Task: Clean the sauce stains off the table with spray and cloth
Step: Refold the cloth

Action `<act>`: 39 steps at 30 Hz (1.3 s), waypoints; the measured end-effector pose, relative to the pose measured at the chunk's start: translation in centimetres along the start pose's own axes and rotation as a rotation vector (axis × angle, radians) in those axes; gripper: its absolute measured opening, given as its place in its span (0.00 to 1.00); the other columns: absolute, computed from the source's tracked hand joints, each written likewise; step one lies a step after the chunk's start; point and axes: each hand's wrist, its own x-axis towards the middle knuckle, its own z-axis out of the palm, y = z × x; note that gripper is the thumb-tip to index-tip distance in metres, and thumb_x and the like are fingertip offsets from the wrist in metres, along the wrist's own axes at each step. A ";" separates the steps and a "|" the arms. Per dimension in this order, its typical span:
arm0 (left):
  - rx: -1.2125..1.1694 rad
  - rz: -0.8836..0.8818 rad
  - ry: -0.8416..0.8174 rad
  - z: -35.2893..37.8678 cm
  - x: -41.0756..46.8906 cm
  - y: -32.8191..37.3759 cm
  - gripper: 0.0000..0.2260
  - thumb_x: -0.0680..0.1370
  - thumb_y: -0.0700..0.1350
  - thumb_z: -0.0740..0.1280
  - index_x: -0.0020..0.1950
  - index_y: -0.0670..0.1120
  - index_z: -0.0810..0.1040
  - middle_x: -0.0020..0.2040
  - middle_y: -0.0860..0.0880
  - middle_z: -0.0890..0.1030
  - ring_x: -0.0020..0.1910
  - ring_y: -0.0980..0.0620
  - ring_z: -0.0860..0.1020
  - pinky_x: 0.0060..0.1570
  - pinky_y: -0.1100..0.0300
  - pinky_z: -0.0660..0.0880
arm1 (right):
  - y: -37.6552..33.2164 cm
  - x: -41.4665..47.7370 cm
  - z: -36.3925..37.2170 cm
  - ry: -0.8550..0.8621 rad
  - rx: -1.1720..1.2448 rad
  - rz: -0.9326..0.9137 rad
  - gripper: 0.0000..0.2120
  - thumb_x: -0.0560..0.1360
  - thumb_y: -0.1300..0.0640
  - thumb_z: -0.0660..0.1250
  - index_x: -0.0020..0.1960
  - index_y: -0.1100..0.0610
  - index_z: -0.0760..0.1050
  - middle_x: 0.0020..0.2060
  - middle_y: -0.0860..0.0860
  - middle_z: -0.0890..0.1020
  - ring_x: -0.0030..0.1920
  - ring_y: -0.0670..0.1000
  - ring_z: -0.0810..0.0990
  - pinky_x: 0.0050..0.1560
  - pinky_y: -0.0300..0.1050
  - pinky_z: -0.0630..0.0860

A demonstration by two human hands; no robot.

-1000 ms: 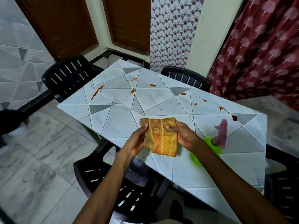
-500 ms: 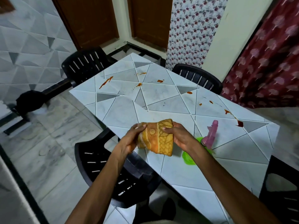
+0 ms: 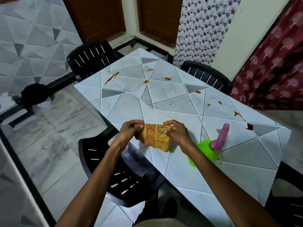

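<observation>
Head view: I see the left hand (image 3: 131, 131) and the right hand (image 3: 177, 133), each grip clamped on one end of the cloth (image 3: 155, 136), thumbs on the near face and fingers curled behind. They hold it over the near edge of the table (image 3: 180, 174); I cannot tell whether its low corner touches the top. The cloth is a soft, folded woven piece, mustard yellow with an orange patterned band. The table top is smooth and glossy, printed like pale marble cut into triangles, a few of them grey. Red-orange sauce stains (image 3: 111, 78) lie as streaks and drops across its far half and right side, well apart from the cloth. The spray bottle (image 3: 211, 148), a round bright green plastic body with a pink trigger head, stands on the table just right of the right forearm. Black slatted plastic chairs (image 3: 131, 174) ring the table
</observation>
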 end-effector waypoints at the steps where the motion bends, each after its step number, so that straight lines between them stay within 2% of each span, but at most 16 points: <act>1: 0.049 0.004 -0.008 -0.2 0.2 0.1 0.11 0.75 0.34 0.72 0.57 0.42 0.81 0.44 0.46 0.81 0.38 0.50 0.78 0.32 0.63 0.77 | -0.2 0.3 0.1 -0.003 -0.026 -0.004 0.16 0.72 0.68 0.73 0.51 0.47 0.80 0.50 0.54 0.86 0.53 0.58 0.85 0.51 0.48 0.81; 2: 0.108 0.018 -0.004 -0.5 0.7 0.1 0.15 0.72 0.33 0.74 0.58 0.42 0.80 0.45 0.47 0.81 0.40 0.51 0.79 0.34 0.64 0.78 | -0.4 0.7 0.3 0.006 -0.055 -0.002 0.16 0.72 0.68 0.74 0.50 0.47 0.81 0.49 0.54 0.86 0.52 0.57 0.85 0.51 0.49 0.82; 4: 0.332 0.103 0.049 -1.0 1.8 -0.1 0.18 0.69 0.36 0.77 0.57 0.45 0.81 0.48 0.47 0.81 0.44 0.50 0.80 0.40 0.60 0.80 | -1.0 1.2 0.8 0.031 -0.099 0.005 0.16 0.69 0.67 0.77 0.49 0.48 0.82 0.46 0.55 0.86 0.50 0.57 0.86 0.51 0.52 0.83; 6: 0.587 0.224 0.114 -1.5 2.9 -0.2 0.16 0.69 0.40 0.77 0.55 0.47 0.81 0.49 0.47 0.80 0.47 0.49 0.79 0.46 0.58 0.77 | -1.4 2.0 1.6 0.062 -0.182 -0.013 0.16 0.66 0.65 0.80 0.49 0.50 0.83 0.44 0.54 0.86 0.47 0.55 0.86 0.50 0.50 0.83; 8: 0.721 0.308 0.154 -1.8 4.0 -0.1 0.14 0.70 0.42 0.77 0.53 0.47 0.81 0.50 0.46 0.76 0.47 0.48 0.76 0.47 0.58 0.73 | -1.7 2.8 2.5 0.106 -0.339 -0.060 0.15 0.66 0.60 0.81 0.50 0.50 0.83 0.42 0.51 0.86 0.46 0.53 0.85 0.51 0.46 0.81; 12: 0.822 0.461 0.184 -3.0 6.6 0.0 0.13 0.68 0.43 0.78 0.48 0.48 0.79 0.52 0.49 0.70 0.48 0.49 0.73 0.43 0.55 0.73 | -3.4 4.6 3.7 0.193 -0.657 -0.167 0.17 0.73 0.55 0.75 0.61 0.52 0.81 0.51 0.55 0.86 0.52 0.58 0.83 0.53 0.45 0.77; 15: 0.854 0.485 0.191 -3.5 8.7 0.6 0.14 0.67 0.42 0.78 0.45 0.48 0.75 0.53 0.51 0.72 0.45 0.48 0.76 0.41 0.53 0.74 | -4.6 6.4 4.3 0.244 -0.809 -0.261 0.12 0.75 0.55 0.73 0.59 0.54 0.81 0.52 0.55 0.83 0.54 0.59 0.81 0.52 0.49 0.76; 19: 0.940 0.616 0.261 -3.8 12.0 2.8 0.13 0.66 0.38 0.75 0.46 0.45 0.76 0.51 0.48 0.76 0.47 0.44 0.74 0.41 0.53 0.72 | -5.9 9.8 5.1 0.366 -0.796 -0.353 0.12 0.73 0.59 0.75 0.55 0.56 0.79 0.56 0.55 0.76 0.54 0.58 0.78 0.50 0.53 0.79; 23: 1.029 0.743 0.357 -4.2 15.4 4.3 0.14 0.64 0.34 0.68 0.48 0.43 0.77 0.53 0.44 0.79 0.49 0.42 0.74 0.46 0.51 0.71 | -6.2 13.1 5.9 0.452 -0.791 -0.449 0.15 0.72 0.58 0.77 0.56 0.57 0.78 0.52 0.55 0.78 0.44 0.58 0.82 0.44 0.51 0.79; 26: 1.125 0.735 0.289 -4.5 17.4 2.2 0.11 0.67 0.36 0.67 0.49 0.43 0.77 0.50 0.44 0.80 0.49 0.41 0.74 0.49 0.51 0.70 | -3.9 15.0 6.4 0.381 -0.876 -0.417 0.19 0.69 0.59 0.79 0.58 0.58 0.79 0.49 0.56 0.81 0.44 0.59 0.83 0.44 0.51 0.81; 27: 1.180 0.696 0.237 -4.6 17.7 0.8 0.10 0.68 0.36 0.66 0.48 0.43 0.77 0.49 0.43 0.80 0.48 0.41 0.75 0.50 0.51 0.70 | -2.7 15.3 6.6 0.277 -0.906 -0.369 0.17 0.70 0.60 0.78 0.56 0.59 0.79 0.47 0.57 0.82 0.44 0.60 0.83 0.44 0.51 0.81; 29: 1.281 0.607 0.131 -4.5 17.2 -2.5 0.08 0.70 0.36 0.66 0.47 0.44 0.78 0.47 0.43 0.80 0.46 0.40 0.76 0.49 0.50 0.71 | -0.6 15.2 7.0 0.059 -1.019 -0.250 0.08 0.71 0.62 0.74 0.46 0.52 0.78 0.42 0.57 0.82 0.41 0.61 0.83 0.39 0.50 0.79; 31: 1.313 0.542 0.068 -4.6 16.1 -5.5 0.09 0.72 0.36 0.66 0.50 0.45 0.79 0.51 0.45 0.81 0.47 0.42 0.78 0.49 0.51 0.72 | 1.9 15.2 7.3 -0.004 -1.116 -0.212 0.06 0.70 0.60 0.70 0.38 0.50 0.77 0.37 0.56 0.79 0.37 0.58 0.81 0.35 0.49 0.75; 32: 1.303 0.519 0.056 -4.7 15.6 -6.6 0.11 0.72 0.36 0.66 0.52 0.46 0.78 0.52 0.46 0.80 0.48 0.43 0.77 0.50 0.51 0.73 | 3.2 15.1 7.4 -0.029 -1.070 -0.220 0.05 0.69 0.60 0.70 0.39 0.50 0.79 0.37 0.55 0.80 0.37 0.57 0.80 0.36 0.48 0.75; 34: 1.303 0.495 0.052 -5.0 15.1 -7.4 0.12 0.71 0.37 0.67 0.53 0.47 0.78 0.53 0.48 0.79 0.50 0.44 0.77 0.52 0.51 0.73 | 4.1 14.5 7.6 -0.064 -1.011 -0.263 0.11 0.70 0.65 0.70 0.49 0.53 0.82 0.43 0.55 0.82 0.43 0.59 0.81 0.41 0.49 0.79; 39: 1.309 0.458 0.027 -4.9 14.8 -6.6 0.19 0.69 0.38 0.67 0.59 0.46 0.77 0.59 0.45 0.77 0.56 0.42 0.76 0.57 0.49 0.72 | 3.8 13.6 7.7 -0.069 -0.908 -0.234 0.20 0.72 0.68 0.67 0.62 0.57 0.79 0.51 0.56 0.81 0.50 0.59 0.81 0.48 0.48 0.79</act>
